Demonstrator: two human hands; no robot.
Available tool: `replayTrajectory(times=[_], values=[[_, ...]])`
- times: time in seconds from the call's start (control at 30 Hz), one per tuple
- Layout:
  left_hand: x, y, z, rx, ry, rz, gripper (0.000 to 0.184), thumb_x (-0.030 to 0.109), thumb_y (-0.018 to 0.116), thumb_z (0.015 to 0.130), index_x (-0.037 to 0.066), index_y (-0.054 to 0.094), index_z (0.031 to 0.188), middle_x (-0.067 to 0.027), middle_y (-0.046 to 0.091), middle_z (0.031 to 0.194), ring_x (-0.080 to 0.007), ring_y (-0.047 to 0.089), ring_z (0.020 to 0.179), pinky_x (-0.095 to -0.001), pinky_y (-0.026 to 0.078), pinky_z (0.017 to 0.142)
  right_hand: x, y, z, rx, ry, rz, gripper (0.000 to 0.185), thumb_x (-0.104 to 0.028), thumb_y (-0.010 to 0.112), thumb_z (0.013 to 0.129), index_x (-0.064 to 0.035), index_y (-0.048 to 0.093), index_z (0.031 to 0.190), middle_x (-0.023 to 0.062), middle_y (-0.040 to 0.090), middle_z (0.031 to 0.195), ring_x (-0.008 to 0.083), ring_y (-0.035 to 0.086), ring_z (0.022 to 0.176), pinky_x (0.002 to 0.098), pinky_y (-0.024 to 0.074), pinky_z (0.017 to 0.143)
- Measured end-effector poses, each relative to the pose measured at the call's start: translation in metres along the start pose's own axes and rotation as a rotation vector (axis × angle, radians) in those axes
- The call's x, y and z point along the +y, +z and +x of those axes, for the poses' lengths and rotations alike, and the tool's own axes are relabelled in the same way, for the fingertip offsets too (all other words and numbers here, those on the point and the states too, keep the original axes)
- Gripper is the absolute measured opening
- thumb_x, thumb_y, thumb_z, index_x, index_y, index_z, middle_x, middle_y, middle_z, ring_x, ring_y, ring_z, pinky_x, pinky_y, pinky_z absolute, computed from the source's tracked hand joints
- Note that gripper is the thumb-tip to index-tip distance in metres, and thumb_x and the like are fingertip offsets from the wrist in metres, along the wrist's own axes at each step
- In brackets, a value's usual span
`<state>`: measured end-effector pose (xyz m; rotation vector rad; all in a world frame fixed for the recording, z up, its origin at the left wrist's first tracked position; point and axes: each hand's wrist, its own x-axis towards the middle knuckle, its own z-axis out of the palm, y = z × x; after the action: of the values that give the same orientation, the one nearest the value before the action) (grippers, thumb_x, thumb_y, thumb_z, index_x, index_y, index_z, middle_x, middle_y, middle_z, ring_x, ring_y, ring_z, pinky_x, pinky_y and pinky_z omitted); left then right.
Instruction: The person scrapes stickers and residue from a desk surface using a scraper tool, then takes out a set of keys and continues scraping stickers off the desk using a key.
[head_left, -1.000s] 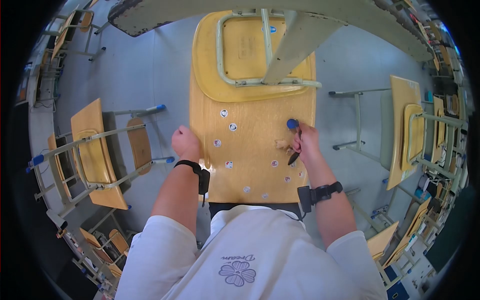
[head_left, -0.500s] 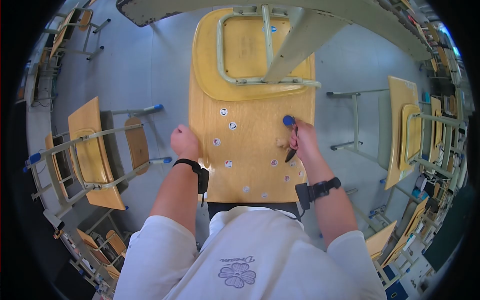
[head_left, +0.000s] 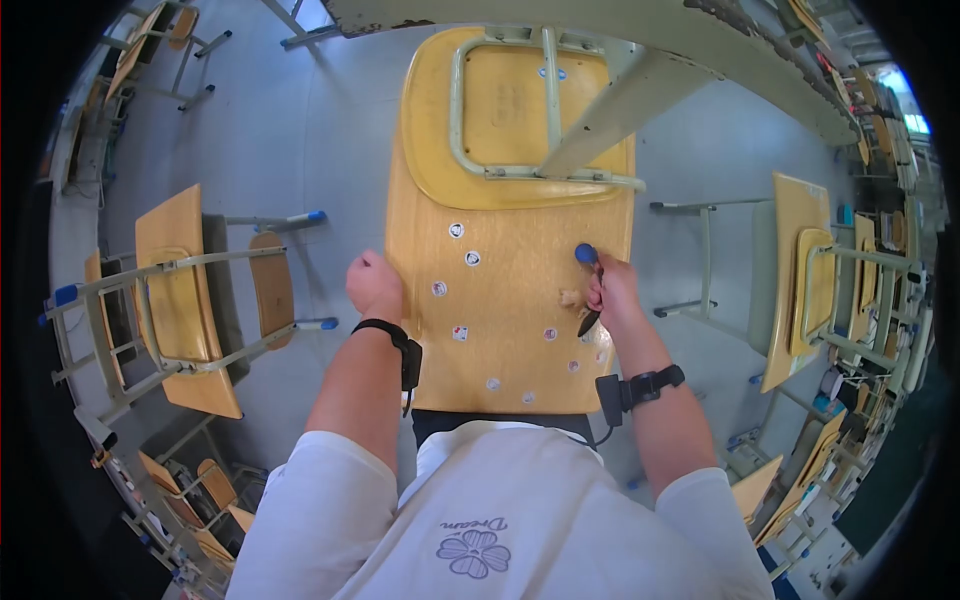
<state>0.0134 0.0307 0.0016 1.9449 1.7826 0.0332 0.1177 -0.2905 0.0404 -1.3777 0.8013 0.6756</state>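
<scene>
My right hand (head_left: 617, 290) is closed around a dark-handled tool with a round blue end (head_left: 585, 254), over the right side of the wooden desk (head_left: 520, 280). The tool's dark pointed end sticks out below my fingers. My left hand (head_left: 375, 284) is a closed fist at the desk's left edge, with nothing visible in it. Several small round stickers (head_left: 473, 258) and a squarish one (head_left: 460, 334) dot the desktop. Just left of my right hand shows a light brown patch (head_left: 571, 298), too small to make out.
An upturned chair (head_left: 520, 110) lies seat-down on the far part of the desk. A large chipped metal beam (head_left: 600, 25) crosses the top of the view. Other desks with chairs stand at the left (head_left: 180, 300) and right (head_left: 797, 270).
The view has shifted slightly, so the desk and chair sit a little lower and further right. Both hands keep their grip and their places by the desk.
</scene>
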Motion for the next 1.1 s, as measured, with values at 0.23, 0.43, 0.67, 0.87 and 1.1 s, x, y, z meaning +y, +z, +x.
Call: replayTrajectory(times=[0.23,0.43,0.67,0.87,1.1], values=[[0.004,-0.003,-0.002,0.004,-0.003,0.017,0.042,0.036,0.041,0.087,0.005,0.069,0.091,-0.0216,0.068,0.095,-0.043,0.063,0.087,-0.0504,0.049,0.078,0.0,-0.001,0.003,-0.033,0.024,0.033,0.024,-0.022,0.049,0.092,-0.0102,0.043,0.072,0.002,0.035,0.047,0.0149,0.033,0.033,0.0292,0.0208,0.032],[0.003,-0.002,-0.002,-0.006,0.008,0.034,0.042,0.036,0.041,0.087,0.005,0.069,0.091,-0.0218,0.068,0.095,-0.0433,0.063,0.087,-0.0508,0.049,0.077,0.0,0.004,0.005,-0.002,-0.002,0.076,0.024,-0.022,0.05,0.091,-0.0099,0.043,0.071,0.0021,0.034,0.047,0.0151,0.033,0.033,0.0301,0.0206,0.032],[0.005,-0.007,-0.007,-0.01,0.023,0.022,0.043,0.035,0.041,0.087,0.004,0.069,0.091,-0.0221,0.067,0.095,-0.0432,0.063,0.089,-0.0503,0.049,0.079,0.003,0.012,0.01,0.058,-0.092,0.07,0.021,-0.019,0.049,0.09,-0.0087,0.044,0.073,0.0023,0.035,0.048,0.0145,0.033,0.034,0.0298,0.021,0.033],[-0.001,0.0,0.0,-0.012,0.036,-0.007,0.041,0.034,0.042,0.087,0.003,0.069,0.089,-0.0217,0.068,0.092,-0.0437,0.063,0.085,-0.0509,0.05,0.076,0.005,0.011,0.007,0.076,-0.088,0.089,0.021,-0.017,0.048,0.089,-0.0077,0.043,0.071,0.002,0.035,0.048,0.0138,0.031,0.033,0.03,0.0203,0.032],[0.0,-0.003,0.0,-0.033,0.013,-0.022,0.04,0.033,0.043,0.086,0.004,0.069,0.086,-0.0212,0.068,0.088,-0.0434,0.064,0.082,-0.0508,0.05,0.073,0.031,0.039,-0.017,-0.014,-0.178,-0.206,0.023,-0.024,0.055,0.091,-0.005,0.053,0.077,0.0033,0.042,0.049,0.0148,0.044,0.036,0.0316,0.0283,0.033]])
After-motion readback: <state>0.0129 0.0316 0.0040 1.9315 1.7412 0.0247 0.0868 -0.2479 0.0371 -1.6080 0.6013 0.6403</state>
